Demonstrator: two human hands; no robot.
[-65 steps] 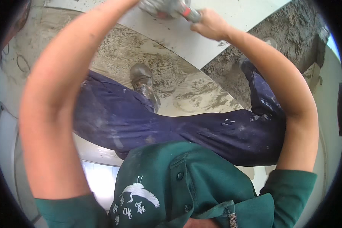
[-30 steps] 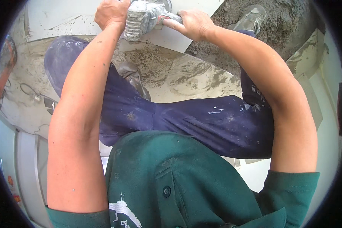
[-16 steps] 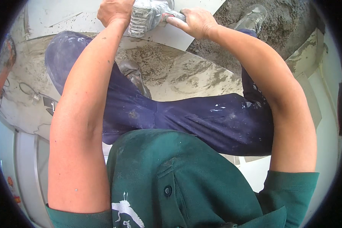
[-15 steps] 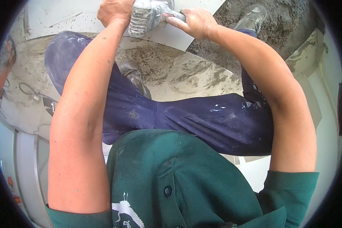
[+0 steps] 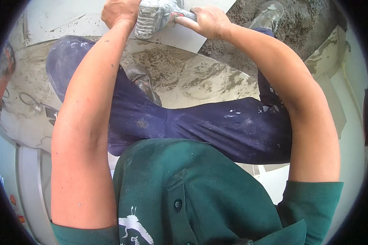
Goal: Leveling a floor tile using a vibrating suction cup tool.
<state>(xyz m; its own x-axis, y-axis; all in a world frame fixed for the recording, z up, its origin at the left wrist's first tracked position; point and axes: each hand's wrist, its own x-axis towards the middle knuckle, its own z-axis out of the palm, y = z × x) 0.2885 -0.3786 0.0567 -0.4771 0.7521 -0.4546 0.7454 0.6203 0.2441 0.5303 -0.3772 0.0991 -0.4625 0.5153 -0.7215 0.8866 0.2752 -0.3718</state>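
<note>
- In the head view, the only one, my right hand (image 5: 210, 21) is wrapped around the dark handle (image 5: 187, 15) of a power tool (image 5: 149, 19), thumb stretched along its side
- My left hand (image 5: 120, 12) is just beside the tool's ribbed end, its fingers running out at the top; I cannot tell whether it holds the tool or something else
- The tool is over the pale tile (image 5: 186, 38), its ribbed end by the near edge, left of the near right corner; its far part is cut off, so I cannot tell whether it touches the tile
- Too much weight near that corner could, I judge, tip the tile toward the rough mortar (image 5: 306, 24) past its right edge
- My right shoe (image 5: 270, 17) stands on that mortar, and a slipping foot could jerk the tool sideways
- Dust caking the tool could make my grip slide
- The tool looks blocky and ridged, coated whitish grey, with a small red patch by the handle
</note>
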